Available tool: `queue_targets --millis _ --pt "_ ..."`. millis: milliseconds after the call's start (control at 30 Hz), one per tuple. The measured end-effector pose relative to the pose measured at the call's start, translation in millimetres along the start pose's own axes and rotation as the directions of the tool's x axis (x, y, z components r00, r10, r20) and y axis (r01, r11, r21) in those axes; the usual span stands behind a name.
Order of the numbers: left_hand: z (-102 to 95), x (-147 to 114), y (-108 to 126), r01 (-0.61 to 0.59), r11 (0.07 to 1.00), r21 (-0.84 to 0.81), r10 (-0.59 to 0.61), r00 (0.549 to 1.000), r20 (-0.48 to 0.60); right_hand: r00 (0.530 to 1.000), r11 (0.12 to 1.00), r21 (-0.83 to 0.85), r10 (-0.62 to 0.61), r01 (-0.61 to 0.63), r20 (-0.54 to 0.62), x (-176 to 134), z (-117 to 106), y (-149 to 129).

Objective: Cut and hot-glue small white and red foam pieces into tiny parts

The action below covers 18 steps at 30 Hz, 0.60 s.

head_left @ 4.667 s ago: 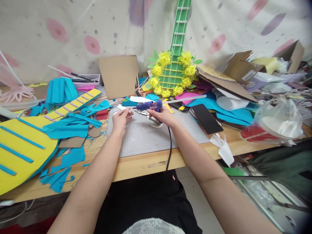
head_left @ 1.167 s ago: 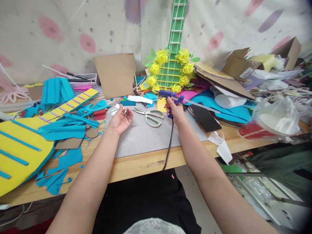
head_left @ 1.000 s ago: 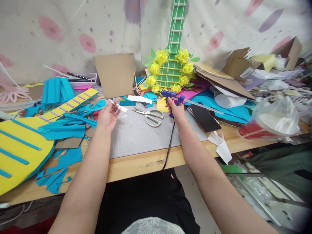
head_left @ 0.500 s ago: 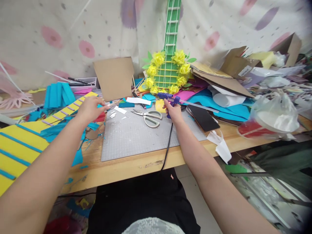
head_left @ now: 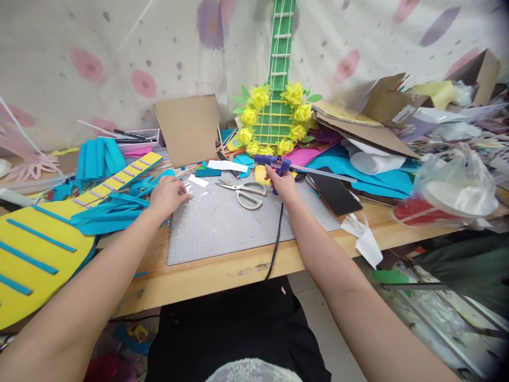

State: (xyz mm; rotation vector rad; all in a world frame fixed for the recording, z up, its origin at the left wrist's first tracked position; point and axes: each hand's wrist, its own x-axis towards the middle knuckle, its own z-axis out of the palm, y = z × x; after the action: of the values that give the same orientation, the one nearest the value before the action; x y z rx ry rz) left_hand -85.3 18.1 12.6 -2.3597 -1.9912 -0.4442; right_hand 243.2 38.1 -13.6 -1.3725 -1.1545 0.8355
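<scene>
My right hand (head_left: 281, 183) grips a blue hot glue gun (head_left: 265, 159), with a clear glue stick (head_left: 324, 173) poking out of its back toward the right. A black cord runs from its handle over the table edge. At the left edge of the grey cutting mat (head_left: 222, 228), my left hand (head_left: 169, 195) is lowered with thumb and fingers curved and slightly apart, at some small white strips (head_left: 188, 188). A white paper piece (head_left: 198, 181) lies just beyond them. Grey-handled scissors (head_left: 248, 194) rest on the mat between my hands.
A green paper guitar (head_left: 274, 124) with yellow flowers stands at the back. On the left lie a yellow guitar shape (head_left: 43, 254) and blue strips (head_left: 115, 211). A phone (head_left: 334, 192), cardboard (head_left: 189, 130) and a bagged red-and-white tub (head_left: 441, 204) also crowd the table.
My left hand has moved right and nearer, from the blue scraps to the small white strips. My right hand keeps the glue gun in about the same place.
</scene>
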Motion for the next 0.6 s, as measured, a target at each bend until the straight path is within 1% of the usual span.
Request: queue_targets --millis 67,167,233,300,367,467,533,600 --pt "0.8 2 -4 0.02 0.998 -0.059 -0.021 1.0 -0.015 1.0 1.0 -0.005 -0.005 0.005 -0.001 0 0 0" --pt "-3.8 6 -11 0.058 0.991 -0.121 -0.064 0.997 -0.051 1.0 1.0 -0.014 0.002 -0.002 -0.001 -1 1 -2" --pt "-8.2 8 -15 0.087 0.989 -0.116 -0.097 0.992 -0.084 1.0 1.0 -0.015 0.01 -0.01 -0.001 -2 1 -3" --pt "-11.1 10 -18 0.123 0.988 -0.088 -0.131 0.988 -0.083 1.0 1.0 -0.015 0.014 -0.014 0.001 -2 2 -3" --pt "-11.5 12 -20 0.151 0.987 -0.049 -0.153 0.987 -0.046 1.0 1.0 -0.02 0.008 -0.008 0.006 -2 2 -2" --pt "-7.9 17 -20 0.166 0.986 0.027 -0.167 0.985 0.036 1.0 0.999 -0.039 -0.003 0.004 0.011 -1 2 1" --pt "-4.2 23 -21 0.151 0.985 0.084 -0.159 0.983 0.094 1.0 0.999 -0.049 -0.002 0.003 0.01 -1 2 2" --pt "-0.9 29 -23 0.1 0.986 0.131 -0.119 0.982 0.144 1.0 0.999 -0.054 -0.001 0.001 0.011 -1 2 2"
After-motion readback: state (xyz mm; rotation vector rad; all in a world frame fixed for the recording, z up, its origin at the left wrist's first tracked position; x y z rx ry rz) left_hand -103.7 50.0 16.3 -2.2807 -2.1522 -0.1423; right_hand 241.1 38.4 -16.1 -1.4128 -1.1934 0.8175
